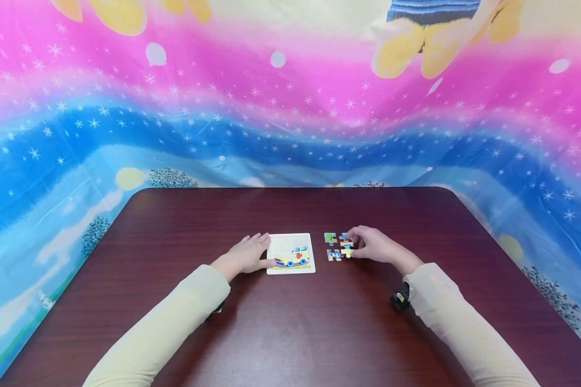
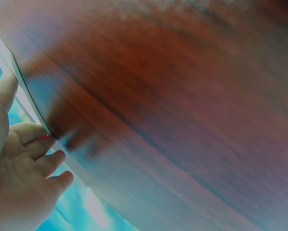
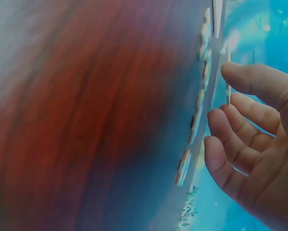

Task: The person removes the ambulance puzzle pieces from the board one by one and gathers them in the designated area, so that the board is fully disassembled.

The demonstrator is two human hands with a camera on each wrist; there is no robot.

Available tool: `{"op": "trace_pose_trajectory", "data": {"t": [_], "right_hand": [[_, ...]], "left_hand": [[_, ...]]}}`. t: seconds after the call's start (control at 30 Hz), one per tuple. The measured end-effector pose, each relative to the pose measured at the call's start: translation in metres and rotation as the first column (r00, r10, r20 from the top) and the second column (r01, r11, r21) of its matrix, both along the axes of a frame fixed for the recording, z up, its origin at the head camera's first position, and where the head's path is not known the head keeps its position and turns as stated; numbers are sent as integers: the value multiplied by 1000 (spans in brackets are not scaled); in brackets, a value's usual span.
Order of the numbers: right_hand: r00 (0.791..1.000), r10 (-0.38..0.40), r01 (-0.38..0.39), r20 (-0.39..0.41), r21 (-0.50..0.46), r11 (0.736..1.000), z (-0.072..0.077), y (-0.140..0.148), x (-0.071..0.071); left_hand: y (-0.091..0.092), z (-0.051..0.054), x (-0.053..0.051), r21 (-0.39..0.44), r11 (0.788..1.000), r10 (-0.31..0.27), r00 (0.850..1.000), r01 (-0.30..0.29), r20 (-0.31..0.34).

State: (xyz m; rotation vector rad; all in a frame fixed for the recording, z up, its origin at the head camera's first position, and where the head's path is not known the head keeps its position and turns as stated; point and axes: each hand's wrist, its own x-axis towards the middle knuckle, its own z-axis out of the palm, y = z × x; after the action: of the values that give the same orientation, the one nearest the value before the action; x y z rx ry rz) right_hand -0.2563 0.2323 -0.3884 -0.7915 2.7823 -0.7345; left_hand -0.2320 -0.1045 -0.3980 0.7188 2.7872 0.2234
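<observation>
On the table lies a white-bordered puzzle board [image 1: 290, 271] with a yellow, blue-wheeled vehicle picture on it. My left hand [image 1: 247, 253] rests at its left edge, fingers stretched and thumb over the lower left corner. In the left wrist view the left hand [image 2: 28, 173] has loosely spread fingers along the board's edge. My right hand [image 1: 377, 246] is to the board's right, above several jigsaw pieces. In the right wrist view its thumb and fingers pinch a thin puzzle piece [image 3: 228, 86], held edge-on above the table. A green puzzle piece [image 1: 330, 237] lies nearby.
More loose puzzle pieces lie beside the board, among them a lower one [image 1: 333, 255]; one piece [image 3: 183, 167] shows edge-on in the right wrist view. The dark wooden table [image 1: 290, 328] ends at a patterned pink and blue cloth [image 1: 290, 129].
</observation>
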Motion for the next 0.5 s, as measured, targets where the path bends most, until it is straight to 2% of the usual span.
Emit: {"op": "trace_pose_trajectory", "data": {"t": [0.23,0.5], "right_hand": [[999,-31,29,36,52,998,-5,9,1],[997,-31,27,73,54,998,-8,14,-1]], "left_hand": [[0,0,0,-10,1000,-1,1000,1,0],[0,1,0,-12,1000,2,1000,-2,6]]}}
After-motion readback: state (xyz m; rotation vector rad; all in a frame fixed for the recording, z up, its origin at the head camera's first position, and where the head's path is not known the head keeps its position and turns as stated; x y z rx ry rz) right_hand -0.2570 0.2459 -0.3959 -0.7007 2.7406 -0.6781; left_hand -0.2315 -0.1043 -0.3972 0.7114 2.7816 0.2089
